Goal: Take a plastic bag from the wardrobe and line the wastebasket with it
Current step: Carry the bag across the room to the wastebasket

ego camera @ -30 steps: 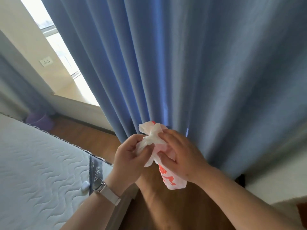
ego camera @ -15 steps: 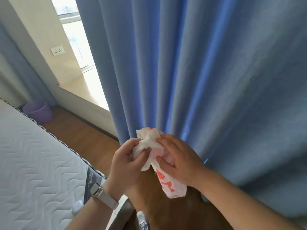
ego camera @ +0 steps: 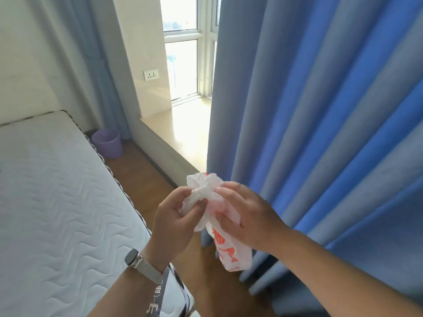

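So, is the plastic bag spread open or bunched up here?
Bunched up. The plastic bag hangs crumpled, its top scrunched between the left hand and right hand.

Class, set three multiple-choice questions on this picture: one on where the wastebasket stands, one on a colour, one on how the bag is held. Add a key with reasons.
1. Where is the purple wastebasket?
A. On the floor past the mattress
B. On the window ledge
C. On the wall

2. What colour is the print on the plastic bag?
A. Green
B. Red-orange
C. Black

3. How is the bag held?
A. On one flat palm
B. Spread over the basket
C. Bunched, gripped by the left hand and right hand

Key: 1 A, it stands on the floor in the corner. 2 B, red-orange lettering shows below the hands. 3 C, both hands' fingers curl round it.
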